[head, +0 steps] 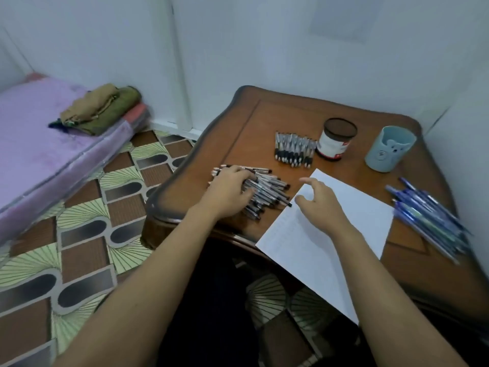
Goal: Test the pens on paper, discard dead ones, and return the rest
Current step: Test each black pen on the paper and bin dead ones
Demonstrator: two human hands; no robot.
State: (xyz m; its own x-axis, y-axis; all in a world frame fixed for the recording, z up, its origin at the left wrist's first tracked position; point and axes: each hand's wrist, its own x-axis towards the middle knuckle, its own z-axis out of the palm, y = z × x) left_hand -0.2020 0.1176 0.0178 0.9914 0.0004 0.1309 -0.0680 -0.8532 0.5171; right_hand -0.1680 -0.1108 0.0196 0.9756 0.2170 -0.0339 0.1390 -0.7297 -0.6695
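Note:
A loose heap of black pens (267, 190) lies on the left of the wooden table (251, 120). My left hand (230, 192) rests on top of this heap with its fingers curled over several pens. My right hand (320, 202) hovers over the left edge of a white sheet of paper (344, 234), with fingers and thumb spread and nothing in it. A neat row of black pens (295, 149) lies further back. At the right edge lies a pile of blue pens (428, 215).
A dark-rimmed white cylindrical holder (336, 140) and a light blue cup (389, 149) stand at the back of the table. A purple mattress (39, 144) with folded clothes (103, 108) lies on the patterned floor to the left. White walls close in behind.

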